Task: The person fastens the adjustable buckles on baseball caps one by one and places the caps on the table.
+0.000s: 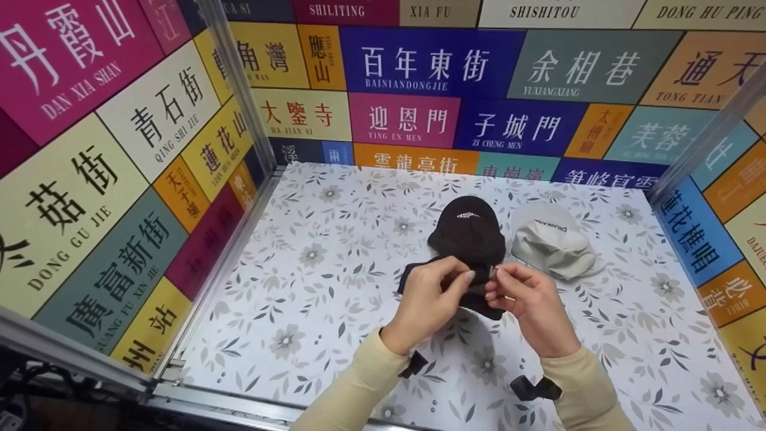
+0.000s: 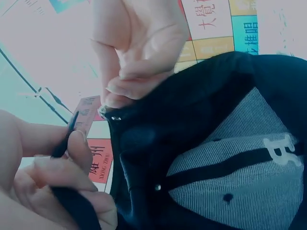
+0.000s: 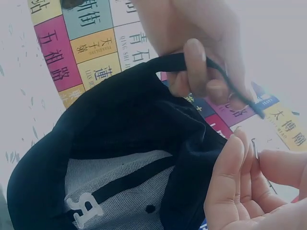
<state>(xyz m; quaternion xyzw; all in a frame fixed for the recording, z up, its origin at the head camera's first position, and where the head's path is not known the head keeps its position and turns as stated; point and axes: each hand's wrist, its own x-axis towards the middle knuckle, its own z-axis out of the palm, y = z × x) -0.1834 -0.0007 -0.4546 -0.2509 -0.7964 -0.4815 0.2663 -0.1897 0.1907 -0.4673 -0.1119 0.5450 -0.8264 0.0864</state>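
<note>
A dark cap (image 3: 120, 120) hangs between my two hands. Its inside faces the wrist cameras, showing a pale mesh lining (image 3: 120, 172) and the back of a white embroidered letter. My left hand (image 1: 426, 299) pinches the cap's narrow black strap (image 2: 74, 203), whose loose tip sticks out past the fingers. On the opposite side of the cap's back opening, my right hand (image 1: 538, 308) pinches a small metal buckle (image 3: 255, 148) between thumb and fingers. The strap tip and the buckle are apart. In the head view both hands partly hide this cap.
Just beyond my hands a black cap (image 1: 467, 230) rests on the floral-patterned table (image 1: 311, 299). A light grey cap (image 1: 553, 242) lies to its right. Panels with street names (image 1: 407, 120) wall the table, with metal posts (image 1: 239, 90) at the corners.
</note>
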